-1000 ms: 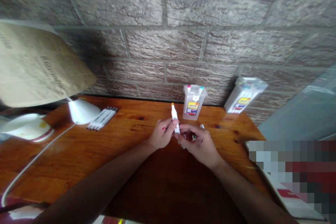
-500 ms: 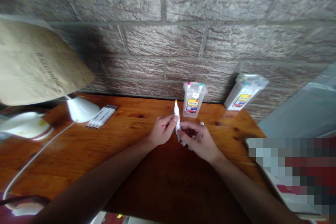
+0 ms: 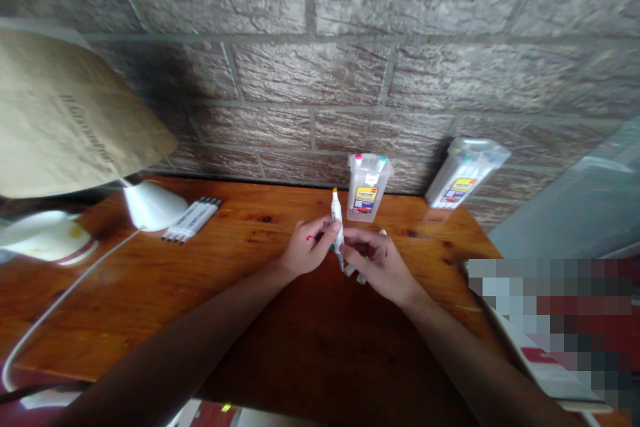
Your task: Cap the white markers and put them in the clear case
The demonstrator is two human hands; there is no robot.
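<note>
My left hand (image 3: 309, 248) pinches a white marker with an orange tip (image 3: 337, 217), held upright above the wooden table (image 3: 250, 293). My right hand (image 3: 376, 264) is closed just to its right, touching the marker's lower end and gripping one or two more white markers (image 3: 357, 275) that poke out below its fingers. Both hands meet near the table's middle, a little in front of a clear marker box (image 3: 368, 187).
A second clear marker case (image 3: 463, 173) leans on the brick wall at the back right. Several white markers (image 3: 193, 219) lie at the back left beside a white lamp base (image 3: 153, 203) with its cord. A brown paper sheet (image 3: 70, 113) hangs at left.
The orange-tipped marker has turned more upright and shifted slightly right in my left hand. My right hand has closed in on its lower end.
</note>
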